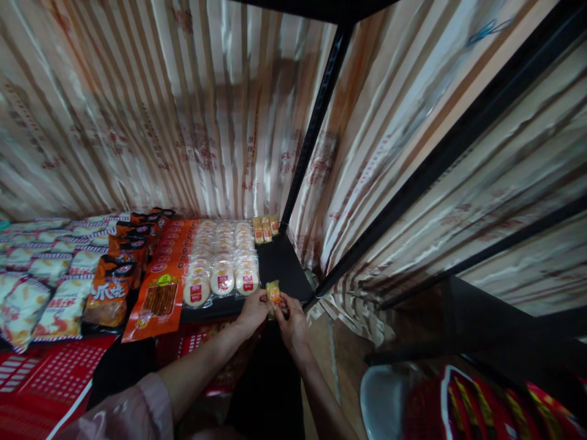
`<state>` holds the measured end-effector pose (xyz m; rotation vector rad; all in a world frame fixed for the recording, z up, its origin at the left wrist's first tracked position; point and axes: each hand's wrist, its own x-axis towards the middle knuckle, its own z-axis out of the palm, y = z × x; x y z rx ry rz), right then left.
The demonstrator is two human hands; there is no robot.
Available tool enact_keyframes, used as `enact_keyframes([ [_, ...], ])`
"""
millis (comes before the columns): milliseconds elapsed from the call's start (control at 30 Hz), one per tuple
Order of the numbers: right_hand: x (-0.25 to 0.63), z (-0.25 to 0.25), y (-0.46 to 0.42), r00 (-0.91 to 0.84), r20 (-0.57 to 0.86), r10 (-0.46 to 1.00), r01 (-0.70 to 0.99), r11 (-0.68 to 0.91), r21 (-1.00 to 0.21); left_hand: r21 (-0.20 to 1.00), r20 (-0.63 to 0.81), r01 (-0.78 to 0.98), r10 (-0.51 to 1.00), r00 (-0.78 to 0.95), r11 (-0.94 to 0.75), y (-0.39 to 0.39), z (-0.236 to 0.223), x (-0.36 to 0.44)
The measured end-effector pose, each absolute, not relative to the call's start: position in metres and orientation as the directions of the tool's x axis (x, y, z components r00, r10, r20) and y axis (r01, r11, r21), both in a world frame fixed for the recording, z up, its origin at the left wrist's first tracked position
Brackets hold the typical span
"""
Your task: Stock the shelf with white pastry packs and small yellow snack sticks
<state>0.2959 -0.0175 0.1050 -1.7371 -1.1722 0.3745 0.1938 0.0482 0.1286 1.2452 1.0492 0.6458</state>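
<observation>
Between both hands, just above the front edge of the black shelf (pixel 280 260), is a small yellow snack packet (pixel 273 293) with an orange-red label. My left hand (pixel 255 310) pinches it from the left, and my right hand (pixel 292 316) grips its right side. Similar small yellow packets (pixel 263 230) stand grouped at the shelf's back corner. Left of my hands lie rows of round white packaged cakes (pixel 222 280) with red labels, overlapping one another.
Farther left are an orange snack pack (pixel 160 296), black-and-orange bags (pixel 109 290) and white chip bags (pixel 62 305). A red basket (pixel 59 373) sits below. Black shelf posts (pixel 316 128) and a striped curtain (pixel 206 110) border the corner. A white stool (pixel 383 400) stands at lower right.
</observation>
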Motion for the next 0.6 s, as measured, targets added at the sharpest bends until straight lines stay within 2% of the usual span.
enact_keyframes([
  [233, 0.311, 0.100, -0.013, 0.450, 0.257, 0.856, 0.641, -0.109, -0.759, 0.958, -0.244, 0.243, 0.881, 0.406, 0.154, 0.059, 0.133, 0.213],
  [400, 0.319, 0.098, -0.005, 0.449, 0.327, 0.832, 0.709, -0.108, -0.697, 0.957, -0.204, 0.273, 0.890, 0.407, 0.095, 0.068, 0.122, 0.228],
  [600, 0.330, 0.089, 0.007, 0.454, 0.336, 0.825, 0.716, -0.114, -0.689, 0.915, -0.188, 0.402, 0.911, 0.367, 0.027, 0.079, 0.115, 0.243],
])
